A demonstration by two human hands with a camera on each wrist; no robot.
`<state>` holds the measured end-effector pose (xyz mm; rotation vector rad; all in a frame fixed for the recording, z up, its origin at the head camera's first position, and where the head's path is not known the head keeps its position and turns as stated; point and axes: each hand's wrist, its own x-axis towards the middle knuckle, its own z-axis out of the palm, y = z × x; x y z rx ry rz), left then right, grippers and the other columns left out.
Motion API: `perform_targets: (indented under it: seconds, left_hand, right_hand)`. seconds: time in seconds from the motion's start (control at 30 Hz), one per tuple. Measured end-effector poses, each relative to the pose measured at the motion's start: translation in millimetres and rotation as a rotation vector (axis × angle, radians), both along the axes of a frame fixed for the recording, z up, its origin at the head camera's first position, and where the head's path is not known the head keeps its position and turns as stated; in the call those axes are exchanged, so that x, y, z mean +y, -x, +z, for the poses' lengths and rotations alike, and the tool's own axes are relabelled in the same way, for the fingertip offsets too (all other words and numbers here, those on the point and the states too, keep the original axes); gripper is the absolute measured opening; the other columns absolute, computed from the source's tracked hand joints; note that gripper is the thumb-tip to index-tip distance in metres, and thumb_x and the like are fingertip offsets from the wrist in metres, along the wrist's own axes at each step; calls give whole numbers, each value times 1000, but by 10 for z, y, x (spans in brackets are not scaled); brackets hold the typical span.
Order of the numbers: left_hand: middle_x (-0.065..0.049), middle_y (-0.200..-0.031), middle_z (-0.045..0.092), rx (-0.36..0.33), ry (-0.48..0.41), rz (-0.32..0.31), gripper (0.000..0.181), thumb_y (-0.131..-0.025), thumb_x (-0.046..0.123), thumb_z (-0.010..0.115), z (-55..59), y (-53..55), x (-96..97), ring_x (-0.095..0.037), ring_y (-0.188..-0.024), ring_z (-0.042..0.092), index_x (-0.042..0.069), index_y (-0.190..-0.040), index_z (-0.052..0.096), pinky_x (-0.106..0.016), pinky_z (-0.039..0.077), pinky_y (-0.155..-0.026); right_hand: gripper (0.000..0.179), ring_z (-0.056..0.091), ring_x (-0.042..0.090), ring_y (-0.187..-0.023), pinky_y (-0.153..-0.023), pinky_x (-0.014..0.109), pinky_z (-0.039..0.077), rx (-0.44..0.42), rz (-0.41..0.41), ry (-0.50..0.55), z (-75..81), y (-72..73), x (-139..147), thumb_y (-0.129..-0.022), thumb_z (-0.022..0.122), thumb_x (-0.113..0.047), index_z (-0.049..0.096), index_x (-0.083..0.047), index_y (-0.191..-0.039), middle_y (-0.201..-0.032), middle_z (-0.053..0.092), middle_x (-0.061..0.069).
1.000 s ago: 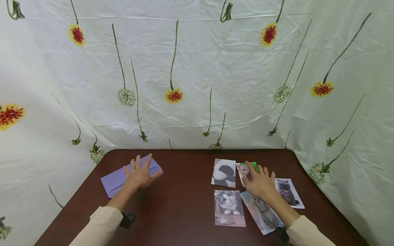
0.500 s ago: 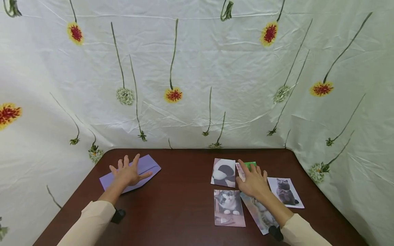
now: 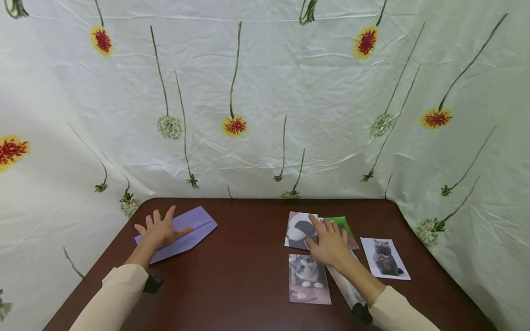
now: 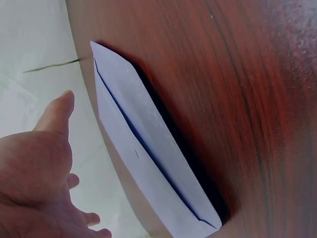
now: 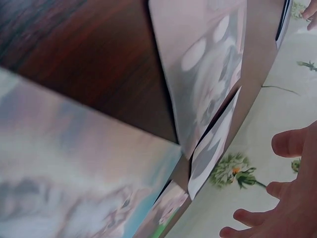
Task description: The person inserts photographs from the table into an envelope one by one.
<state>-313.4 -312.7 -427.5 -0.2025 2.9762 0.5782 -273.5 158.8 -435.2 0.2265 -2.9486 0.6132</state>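
Observation:
My left hand (image 3: 159, 231), fingers spread, is over a purple envelope (image 3: 200, 219) at the table's back left. In the left wrist view the hand (image 4: 37, 168) stands apart from the flapped envelope (image 4: 143, 148), holding nothing. My right hand (image 3: 330, 246) is spread above several picture cards and overlaps the black-and-white card (image 3: 295, 234) and the green-edged card (image 3: 343, 225). Nearer lie a grey-and-white cat card (image 3: 308, 280) and a slanted card (image 3: 343, 285), partly hidden by the forearm. A grey cat card (image 3: 385, 259) lies to the right. Nothing is between the right fingers.
The dark brown tabletop (image 3: 240, 257) stretches between the envelope and the cards. A white cloth (image 3: 265, 82) printed with flowers hangs behind the table and along both sides. A dark wrist camera (image 3: 153, 283) sits below my left wrist.
My left hand has moved leftward over the envelope, uncovering its right part. The right hand has shifted left toward the black-and-white card, uncovering the grey cat card and more of the green-edged one.

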Motion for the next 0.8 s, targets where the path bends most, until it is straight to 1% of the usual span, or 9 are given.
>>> perform_targets:
  seconds: [0.13,0.27,0.37,0.47,0.57,0.73,0.8]
  left_hand:
    - [-46,-156,-8,-38,-30,25,117,-84,74,62,-33,31,-54,-68,-142,-6,5,-161,7,-84,-8,-106]
    - [-46,-156,-9,-74,-37,62,117,-84,73,64,-104,35,-116,-68,-142,-5,5,-161,7,-85,-7,-105]
    - [-47,-155,-6,-67,-37,81,118,-82,73,65,-169,41,-155,-68,-141,-3,5,-161,10,-85,-6,-105]
    - [-47,-154,-3,-71,-38,85,117,-82,73,65,-220,43,-180,-68,-141,-2,4,-160,11,-85,-5,-105]
    - [-49,-152,-2,-77,-38,85,118,-82,73,65,-234,38,-194,-69,-141,0,3,-159,9,-86,-2,-105]
    - [-50,-150,3,-77,-41,93,120,-80,75,66,-209,50,-214,-68,-140,4,2,-158,11,-86,1,-104]
    - [-50,-150,4,-81,-45,92,120,-80,75,66,-208,62,-225,-68,-140,5,1,-157,12,-86,1,-104]
  right_hand:
    - [67,25,53,-147,-113,75,17,-17,10,18,12,-3,-86,-96,55,-34,35,-24,-159,-156,38,28]
    - [65,26,53,-147,-113,76,18,-15,25,15,-6,-13,-163,-97,56,-33,36,-24,-158,-156,38,28]
    - [65,30,52,-146,-112,76,20,-1,36,7,-36,-23,-223,-96,57,-33,37,-24,-158,-153,42,27]
    - [65,33,50,-144,-111,78,21,5,52,6,-74,-47,-286,-96,58,-33,38,-24,-157,-151,44,25]
    - [66,37,48,-141,-110,76,23,10,77,14,-116,-66,-354,-96,58,-33,38,-23,-157,-151,45,25]
    - [65,41,48,-137,-105,70,29,40,122,26,-161,-74,-477,-95,60,-33,39,-21,-156,-147,47,27]
    - [66,42,48,-136,-106,70,28,44,132,26,-180,-76,-524,-95,61,-34,39,-22,-157,-147,48,27]
